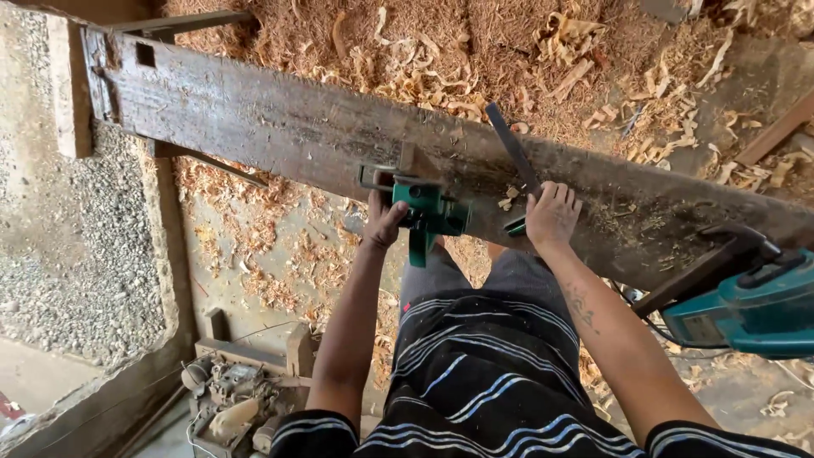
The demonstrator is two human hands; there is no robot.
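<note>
While the long wooden plank [280,127] lies across the counter, a green clamp [426,212] at its near edge is gripped by the left hand [383,222]. The right hand [552,216] is pressed flat and open on the plank beside a dark blade [512,153]. Clamping seems in hand; tightening is probably needed.

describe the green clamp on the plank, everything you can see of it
The green clamp is a metal tool with grey jaws at its upper left and a green bar hanging below the edge of the weathered wooden plank. It sits at the plank's near edge. The left hand grips it from the left side.
</note>
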